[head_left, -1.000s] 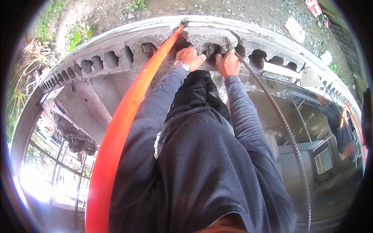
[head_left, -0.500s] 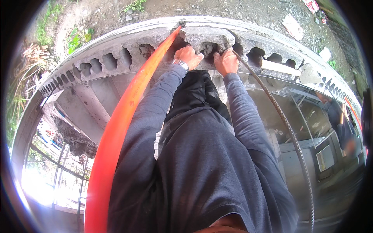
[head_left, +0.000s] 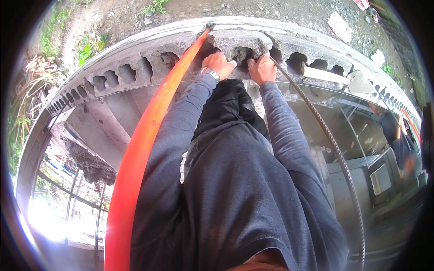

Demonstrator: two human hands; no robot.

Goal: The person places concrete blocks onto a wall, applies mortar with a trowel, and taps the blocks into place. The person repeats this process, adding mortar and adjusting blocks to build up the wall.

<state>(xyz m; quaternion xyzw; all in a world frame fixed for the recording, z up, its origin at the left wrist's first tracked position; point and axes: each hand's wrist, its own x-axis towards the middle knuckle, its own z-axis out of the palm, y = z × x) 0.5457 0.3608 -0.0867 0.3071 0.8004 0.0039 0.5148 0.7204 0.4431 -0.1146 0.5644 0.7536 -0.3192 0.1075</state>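
Observation:
Grey hollow concrete block (head_left: 239, 41) sits in the wall top in front of me, its rough cavities toward me. My left hand (head_left: 218, 64), with a metal watch at the wrist, is closed on the block's near left side, fingertips hidden inside a cavity. On the near right side my right hand (head_left: 262, 70) grips the same block, its fingers curled. An orange pipe (head_left: 156, 119) rises past my left forearm and meets the wall just left of the block. Close by my right hand, a ribbed steel rebar (head_left: 332, 140) curves down to the right.
A curved row of hollow blocks (head_left: 99, 81) runs to both sides. A pale wood piece (head_left: 325, 75) and a mortar lump (head_left: 360, 82) lie on it at right. Another person (head_left: 398, 135) is at far right. Rubble ground (head_left: 194, 8) lies beyond the wall.
Both hands keep their hold on the block, almost unmoved. The view has shifted slightly, and the person at far right has moved a little.

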